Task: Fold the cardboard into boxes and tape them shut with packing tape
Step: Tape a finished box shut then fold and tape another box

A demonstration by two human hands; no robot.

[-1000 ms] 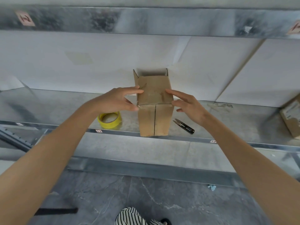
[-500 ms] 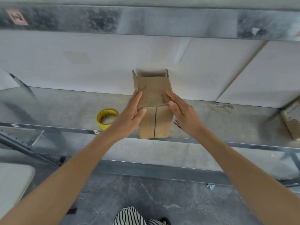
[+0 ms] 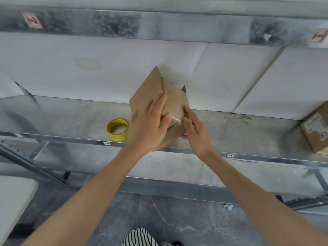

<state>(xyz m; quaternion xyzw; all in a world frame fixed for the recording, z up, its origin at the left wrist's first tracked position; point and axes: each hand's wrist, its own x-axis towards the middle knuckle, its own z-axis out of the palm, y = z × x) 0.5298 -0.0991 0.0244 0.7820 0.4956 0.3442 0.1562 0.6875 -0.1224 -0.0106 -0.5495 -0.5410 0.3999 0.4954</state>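
Though tilted, box [image 3: 148,93] between flat hands [image 3: 150,126] [image 3: 197,134].

bare forearms [image 3: 92,196], bare left grip [image 3: 150,125] & right grip [image 3: 195,134], b/w striped garment [image 3: 140,237] at btm edge

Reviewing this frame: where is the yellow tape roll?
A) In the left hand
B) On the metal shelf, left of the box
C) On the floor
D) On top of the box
B: the yellow tape roll lies on the metal shelf to the left of the cardboard box, while the left hand and right hand are both on the box.
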